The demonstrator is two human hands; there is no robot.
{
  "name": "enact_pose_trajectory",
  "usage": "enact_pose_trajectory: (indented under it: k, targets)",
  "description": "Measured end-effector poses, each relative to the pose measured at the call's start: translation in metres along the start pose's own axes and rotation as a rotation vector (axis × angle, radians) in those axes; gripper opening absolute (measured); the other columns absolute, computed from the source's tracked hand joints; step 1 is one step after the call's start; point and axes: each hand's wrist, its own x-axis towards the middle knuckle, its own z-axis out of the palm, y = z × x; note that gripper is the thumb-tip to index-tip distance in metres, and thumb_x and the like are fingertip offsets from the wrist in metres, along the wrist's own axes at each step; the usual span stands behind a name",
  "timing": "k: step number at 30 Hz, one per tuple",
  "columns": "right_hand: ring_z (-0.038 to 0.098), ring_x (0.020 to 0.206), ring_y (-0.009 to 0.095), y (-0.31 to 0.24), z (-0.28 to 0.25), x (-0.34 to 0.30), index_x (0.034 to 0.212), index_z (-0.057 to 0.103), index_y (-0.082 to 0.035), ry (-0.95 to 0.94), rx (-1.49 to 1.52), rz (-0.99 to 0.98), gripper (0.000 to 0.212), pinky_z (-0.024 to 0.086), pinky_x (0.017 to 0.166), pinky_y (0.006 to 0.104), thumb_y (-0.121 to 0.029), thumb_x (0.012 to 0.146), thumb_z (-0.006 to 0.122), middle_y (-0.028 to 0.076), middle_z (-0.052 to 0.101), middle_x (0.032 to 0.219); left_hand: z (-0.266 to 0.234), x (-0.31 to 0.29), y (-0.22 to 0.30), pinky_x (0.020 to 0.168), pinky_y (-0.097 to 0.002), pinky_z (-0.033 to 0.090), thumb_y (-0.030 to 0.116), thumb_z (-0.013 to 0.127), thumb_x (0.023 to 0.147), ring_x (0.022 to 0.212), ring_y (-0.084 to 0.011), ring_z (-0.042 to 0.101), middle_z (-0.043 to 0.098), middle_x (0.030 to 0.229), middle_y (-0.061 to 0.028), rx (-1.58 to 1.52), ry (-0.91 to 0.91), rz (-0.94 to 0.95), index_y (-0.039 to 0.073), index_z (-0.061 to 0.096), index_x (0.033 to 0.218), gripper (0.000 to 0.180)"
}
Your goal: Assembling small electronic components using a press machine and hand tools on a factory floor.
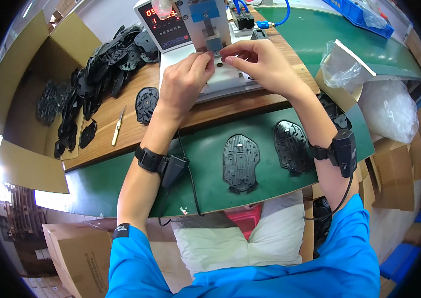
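Observation:
Both hands meet at the base of a small bench press with a metal press head (213,42), just under its tip. My left hand (185,82) has its fingers curled together beside the head; whatever they pinch is hidden. From the other side my right hand (262,64) reaches in, thumb and forefinger tips close together by the head. Any small part between them is too small to make out. Below the press, on the green table, lie a black plastic shell plate (240,163) and a second black shell plate (291,146), near my right forearm.
A cardboard box (22,64) with a pile of black plastic parts (116,54) stands at the left. On the wooden board lie a knife (118,126) and another black plate (147,104). A control box (163,25) with a red display adjoins the press. Plastic bags (389,109) sit right.

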Motion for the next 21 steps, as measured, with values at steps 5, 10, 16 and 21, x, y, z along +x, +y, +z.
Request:
enact_pose_trajectory:
  k: [5, 10, 16, 21]
  targets:
    - [0.067, 0.097, 0.013, -0.004, -0.004, -0.001, 0.121, 0.072, 0.001, -0.072, 0.181, 0.123, 0.031, 0.051, 0.085, 0.0286, -0.018, 0.097, 0.068, 0.009, 0.076, 0.106, -0.005, 0.007, 0.003, 0.058, -0.0317, 0.054, 0.006, 0.076, 0.084, 0.062, -0.0188, 0.068, 0.072, 0.083, -0.0093, -0.05, -0.009, -0.088, 0.001, 0.071, 0.096, 0.014]
    - [0.066, 0.101, 0.013, -0.009, -0.01, -0.004, 0.123, 0.072, -0.002, -0.058, 0.218, 0.187, 0.031, 0.049, 0.088, 0.0283, -0.02, 0.098, 0.066, 0.009, 0.075, 0.108, -0.02, 0.023, 0.001, 0.052, -0.0217, 0.037, 0.016, 0.077, 0.09, 0.056, -0.0021, 0.046, 0.061, 0.062, 0.0015, -0.454, -0.234, -0.625, -0.004, 0.074, 0.098, 0.021]
    - [0.064, 0.1, 0.013, -0.006, -0.008, -0.003, 0.122, 0.074, -0.004, -0.069, 0.214, 0.245, 0.03, 0.049, 0.086, 0.0288, -0.02, 0.099, 0.064, 0.009, 0.073, 0.108, -0.017, 0.021, -0.001, 0.05, -0.0223, 0.033, 0.019, 0.077, 0.092, 0.058, -0.0023, 0.046, 0.063, 0.071, 0.0011, -0.547, -0.242, -0.694, -0.006, 0.074, 0.1, 0.027]
    - [0.063, 0.095, 0.012, 0.001, -0.008, -0.004, 0.12, 0.075, -0.005, -0.039, 0.235, 0.23, 0.029, 0.049, 0.08, 0.0278, -0.02, 0.099, 0.063, 0.008, 0.072, 0.106, -0.013, 0.025, 0.009, 0.053, -0.0249, 0.035, 0.018, 0.077, 0.091, 0.061, -0.0044, 0.046, 0.06, 0.07, 0.0025, -0.409, -0.292, -0.758, -0.004, 0.076, 0.099, 0.024]
